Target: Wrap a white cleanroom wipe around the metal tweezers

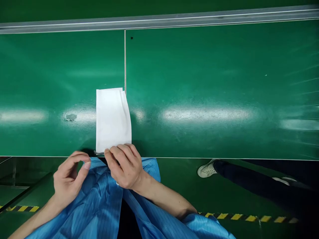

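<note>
A: In the head view, where do we find the white sheet (112, 116)?

B: We see it flat on the green table (199, 66), at the near edge, its far right corner by the seam (125, 59). Two layers show at that corner, and the right side bows outward.

A: And our right hand (126, 164)?

B: We have it curled over the sheet's near edge, back upward, touching it. The fingertips are tucked out of sight, so we can't tell whether they pinch the sheet or only rest there.

A: Our left hand (71, 179)?

B: We hold it half open at the table's near edge, left of the sheet and apart from it, thumb and forefinger bent toward each other, nothing in its grasp.

A: What else do we see?

B: Our blue smock (97, 199) below, a metal rail (159, 23) along the far side, a worn patch (71, 117) left of the sheet, and striped tape (236, 216) on the floor. To the right, we see another person's pale shoe (206, 170) and dark trouser leg (239, 176).
</note>
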Action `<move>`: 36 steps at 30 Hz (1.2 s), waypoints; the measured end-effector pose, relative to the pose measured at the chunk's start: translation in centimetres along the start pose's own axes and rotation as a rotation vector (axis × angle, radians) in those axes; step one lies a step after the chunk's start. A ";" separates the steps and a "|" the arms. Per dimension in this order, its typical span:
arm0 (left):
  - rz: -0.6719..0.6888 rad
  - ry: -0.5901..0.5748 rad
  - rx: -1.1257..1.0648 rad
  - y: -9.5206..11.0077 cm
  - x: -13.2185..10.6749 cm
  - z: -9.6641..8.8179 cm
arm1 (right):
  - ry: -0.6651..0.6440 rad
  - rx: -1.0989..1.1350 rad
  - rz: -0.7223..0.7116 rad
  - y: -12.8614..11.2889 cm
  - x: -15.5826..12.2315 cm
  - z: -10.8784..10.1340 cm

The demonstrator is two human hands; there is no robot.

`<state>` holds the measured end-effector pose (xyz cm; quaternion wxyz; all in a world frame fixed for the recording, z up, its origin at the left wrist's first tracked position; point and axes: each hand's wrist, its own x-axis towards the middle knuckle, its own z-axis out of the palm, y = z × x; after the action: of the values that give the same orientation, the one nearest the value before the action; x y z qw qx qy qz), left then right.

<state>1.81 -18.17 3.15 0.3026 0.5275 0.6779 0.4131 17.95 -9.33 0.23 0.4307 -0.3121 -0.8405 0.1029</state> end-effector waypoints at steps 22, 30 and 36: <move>0.512 -0.011 0.608 -1.0 8.9 -0.2 | -0.513 0.246 0.328 6.1 4.9 0.8; -0.026 0.022 0.691 0.5 11.4 2.4 | -0.601 0.169 0.393 6.2 5.7 0.9; -0.271 -0.134 0.523 0.9 15.9 1.6 | -0.645 0.145 0.427 5.9 6.0 1.0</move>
<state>-0.54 -2.31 3.60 0.2531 0.5184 0.8040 0.1445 17.10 -0.93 0.95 0.1343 -0.4003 -0.8395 0.3420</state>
